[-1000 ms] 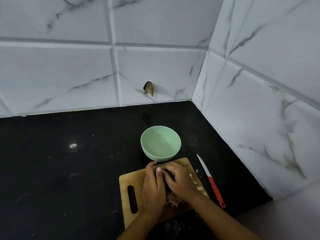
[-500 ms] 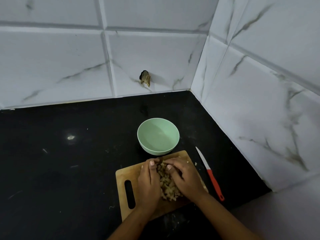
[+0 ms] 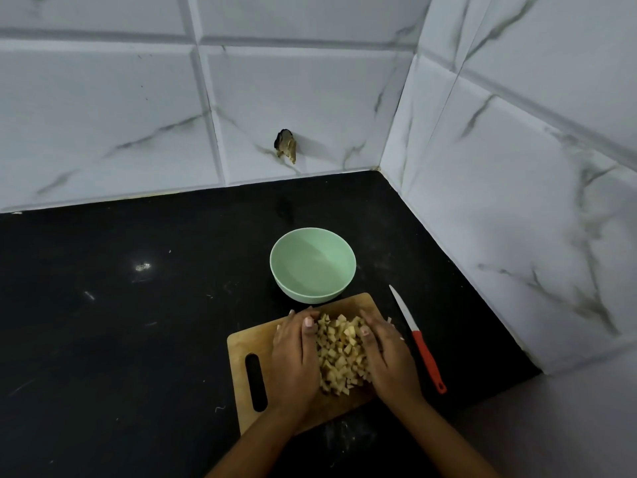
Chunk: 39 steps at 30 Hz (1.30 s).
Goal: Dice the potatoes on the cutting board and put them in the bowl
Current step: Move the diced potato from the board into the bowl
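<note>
Lower centre of frame: potato dice (image 3: pixel 341 353) heaped on board (image 3: pixel 241 346), pale yellow cubes, all visible ones on the wood. Left hand (image 3: pixel 296 357) flat against pile's left side, right hand (image 3: pixel 386 357) against its right side. Fingers of both nearly straight, held together, pointing toward top of frame, pressing the heap between them, not closed round anything. One fingernail of each hand showing at pile's upper corners. A few stray bits just right of right hand. Board wooden, set at an angle, slot handle at its left end, lower edge partly hidden under forearms. Bowl (image 3: pixel 303 291) mint green, upright, just above board in frame; touching board's upper edge or just clear of it, cannot tell. Knife (image 3: pixel 418 339) right of board, flat on counter (image 3: pixel 138 339), white blade toward upper left, red handle toward lower right, apart from both hands. Counter black, scuffed, light glint at mid-left. Marbled white tiles (image 3: pixel 103 115) across top and right of frame, ragged dark hole (image 3: pixel 285 146) in tile above bowl
</note>
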{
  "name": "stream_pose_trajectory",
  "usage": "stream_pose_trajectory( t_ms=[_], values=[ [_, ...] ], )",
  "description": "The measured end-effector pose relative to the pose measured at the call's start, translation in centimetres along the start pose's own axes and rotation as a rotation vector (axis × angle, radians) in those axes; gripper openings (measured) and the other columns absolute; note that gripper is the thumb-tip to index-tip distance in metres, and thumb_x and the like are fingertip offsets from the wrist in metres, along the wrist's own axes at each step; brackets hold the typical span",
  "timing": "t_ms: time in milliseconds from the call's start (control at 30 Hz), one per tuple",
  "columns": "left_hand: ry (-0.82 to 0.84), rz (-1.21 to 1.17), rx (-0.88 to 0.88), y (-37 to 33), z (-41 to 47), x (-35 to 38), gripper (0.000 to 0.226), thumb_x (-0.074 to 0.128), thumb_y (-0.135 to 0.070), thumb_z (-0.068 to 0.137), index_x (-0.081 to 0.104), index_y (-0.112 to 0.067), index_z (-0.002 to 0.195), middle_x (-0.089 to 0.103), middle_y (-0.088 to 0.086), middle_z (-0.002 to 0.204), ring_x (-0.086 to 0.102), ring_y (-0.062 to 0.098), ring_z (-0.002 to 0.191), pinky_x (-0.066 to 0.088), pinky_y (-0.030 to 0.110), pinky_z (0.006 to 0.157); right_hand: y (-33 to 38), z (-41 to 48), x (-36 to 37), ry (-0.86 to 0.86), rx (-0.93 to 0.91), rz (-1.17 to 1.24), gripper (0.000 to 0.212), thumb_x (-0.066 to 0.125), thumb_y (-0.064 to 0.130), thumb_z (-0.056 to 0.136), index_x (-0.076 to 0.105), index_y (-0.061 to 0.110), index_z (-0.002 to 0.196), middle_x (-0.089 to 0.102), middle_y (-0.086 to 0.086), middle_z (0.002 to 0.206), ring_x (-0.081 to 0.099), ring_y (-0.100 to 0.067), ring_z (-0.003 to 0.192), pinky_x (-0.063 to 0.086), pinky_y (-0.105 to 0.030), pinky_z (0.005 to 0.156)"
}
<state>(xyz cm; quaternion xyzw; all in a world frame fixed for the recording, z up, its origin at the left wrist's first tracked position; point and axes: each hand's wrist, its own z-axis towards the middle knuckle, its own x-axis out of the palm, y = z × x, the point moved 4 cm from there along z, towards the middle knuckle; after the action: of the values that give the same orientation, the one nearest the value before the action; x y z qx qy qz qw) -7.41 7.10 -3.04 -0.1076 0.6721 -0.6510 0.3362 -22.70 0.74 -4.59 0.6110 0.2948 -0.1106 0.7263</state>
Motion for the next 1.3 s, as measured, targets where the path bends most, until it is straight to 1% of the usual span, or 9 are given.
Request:
stream_pose_trajectory(
  t_ms=[133,367,567,667,767,833,1000,1133,1300],
  values=[
    [0.061,-0.021,0.001,0.1,0.0,1.1,0.057,0.018,-0.059,0.092,0.061,-0.029,0.116,0.062,-0.017,0.115,0.049,0.002,0.121,0.036,0.043,0.108,1.7,0.7,1.4,-0.001,-0.049,-0.028,0.058,0.032,0.060,0.091,0.060,0.024,0.127,0.059,0.016,0.124,0.051,-0.001,0.118,0.042,-0.029,0.103],
    [0.076,0.053,0.000,-0.8,-0.1,1.5,0.056,0.019,-0.058,0.092,0.064,-0.029,0.112,0.064,-0.017,0.108,0.055,-0.005,0.105,0.044,0.036,0.100,3.7,1.1,2.4,-0.065,-0.114,-0.016,0.044,0.037,0.052,0.091,0.069,0.024,0.101,0.064,0.017,0.098,0.058,0.002,0.095,0.046,-0.016,0.083],
    [0.049,-0.098,-0.071,-0.9,-0.1,1.6,0.043,0.028,-0.048,0.096,0.065,-0.029,0.110,0.068,-0.013,0.102,0.061,-0.001,0.099,0.051,0.035,0.091,4.8,1.2,3.4,-0.075,-0.095,0.069,0.021,0.043,0.039,0.095,0.063,0.032,0.096,0.064,0.018,0.092,0.060,0.001,0.092,0.048,-0.017,0.082],
    [0.009,-0.179,-0.125,-0.9,0.1,1.5,0.040,0.032,-0.041,0.100,0.065,-0.023,0.113,0.070,-0.008,0.101,0.064,0.003,0.097,0.053,0.036,0.089,5.3,1.3,3.6,-0.106,-0.083,0.131,0.023,0.042,0.039,0.094,0.063,0.030,0.093,0.065,0.014,0.089,0.061,-0.003,0.089,0.049,-0.020,0.079],
    [-0.048,-0.260,-0.175,-1.4,0.2,1.3,0.033,0.033,-0.029,0.102,0.066,-0.025,0.107,0.071,-0.006,0.097,0.065,0.002,0.094,0.052,0.024,0.083,6.0,1.6,4.1,-0.143,-0.060,0.174,0.019,0.046,0.026,0.095,0.064,0.028,0.086,0.065,0.011,0.083,0.061,-0.003,0.084,0.048,-0.016,0.074],
    [-0.117,-0.328,-0.229,-1.5,0.2,1.1,0.034,0.033,-0.026,0.102,0.067,-0.024,0.100,0.072,-0.003,0.091,0.066,0.004,0.089,0.052,0.020,0.078,6.3,1.8,4.5,-0.155,-0.036,0.191,0.021,0.046,0.024,0.094,0.065,0.022,0.085,0.064,0.010,0.083,0.060,-0.003,0.083,0.046,-0.014,0.072],
    [-0.242,-0.527,-0.423,-1.1,0.3,1.0,0.043,0.031,-0.037,0.102,0.068,-0.016,0.102,0.072,0.002,0.098,0.066,0.014,0.096,0.052,0.038,0.090,7.4,2.1,5.2,-0.155,0.043,0.327,0.026,0.047,0.024,0.093,0.068,0.014,0.084,0.067,0.006,0.087,0.062,-0.005,0.086,0.048,-0.017,0.078],
    [-0.231,-0.653,-0.474,-2.3,0.7,-0.2,0.043,0.029,-0.031,0.104,0.069,-0.014,0.098,0.072,-0.001,0.092,0.067,0.008,0.089,0.053,0.017,0.072,8.2,2.0,6.0,-0.137,0.258,0.576,0.026,0.049,0.013,0.098,0.071,0.011,0.083,0.072,-0.003,0.089,0.068,-0.015,0.090,0.053,-0.037,0.087],
    [-0.214,-0.720,-0.495,-2.7,0.8,-1.5,0.047,0.026,-0.031,0.104,0.070,-0.013,0.101,0.074,0.000,0.090,0.069,0.003,0.083,0.053,0.015,0.066,10.1,1.3,6.0,-0.117,0.450,0.810,0.032,0.047,0.017,0.099,0.072,0.008,0.082,0.074,-0.009,0.086,0.070,-0.024,0.089,0.057,-0.036,0.080]
  ],
)
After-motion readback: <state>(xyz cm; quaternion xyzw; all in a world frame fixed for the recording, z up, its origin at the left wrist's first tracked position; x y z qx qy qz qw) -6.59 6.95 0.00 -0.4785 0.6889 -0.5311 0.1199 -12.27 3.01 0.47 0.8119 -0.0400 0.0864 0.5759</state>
